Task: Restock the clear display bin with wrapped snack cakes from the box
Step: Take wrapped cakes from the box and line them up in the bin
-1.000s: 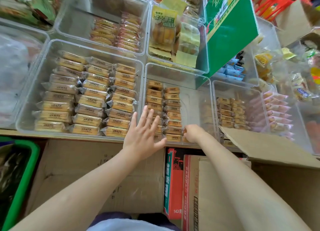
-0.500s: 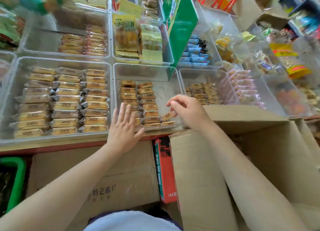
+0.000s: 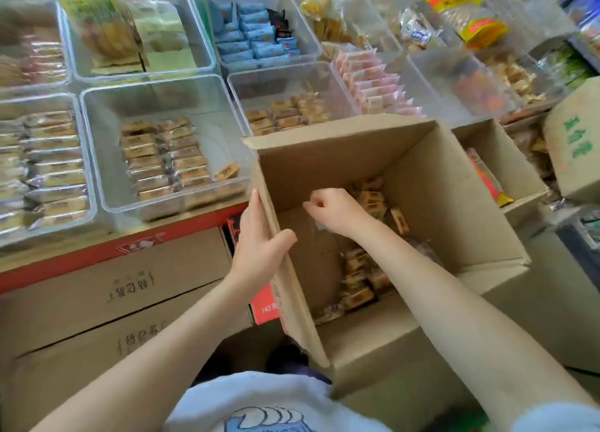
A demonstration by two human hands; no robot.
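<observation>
While the left hand [image 3: 259, 240] grips the box [image 3: 454, 185] by its left wall, thumb inside and fingers straight outside, the right hand [image 3: 337, 211] reaches into it, fingers curled; whether they hold anything I cannot tell. Cakes [image 3: 357, 282] lie on the box floor, others in two rows in the bin [image 3: 107, 172].
</observation>
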